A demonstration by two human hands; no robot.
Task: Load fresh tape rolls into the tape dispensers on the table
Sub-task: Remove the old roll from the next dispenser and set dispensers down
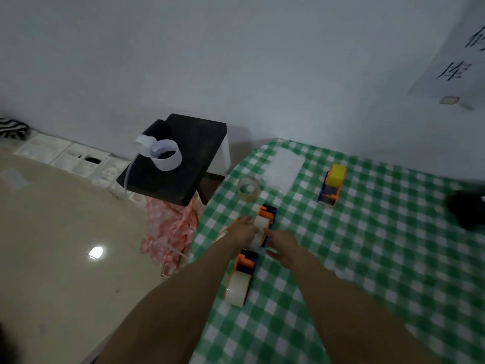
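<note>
Three tape dispensers are sitting on the green-checked table [367, 245] as two bare hands are working at the middle one.

The left hand [245, 228] is touching the whitish tape roll [259, 224] lying in the middle dispenser [268, 212], and the right hand [282, 245] is resting against that dispenser's near side; blur is hiding whether either hand is closing round anything. The near dispenser [246, 261] is carrying a clear roll [237, 285], the far dispenser [328, 195] a yellow roll [337, 173], and a loose clear roll [248, 189] is standing just beyond the middle one. Such rolls are probably handling light and stiff, slick outside and tacky at the free end, so gripping the flat sides or the core is looking safest.
</note>
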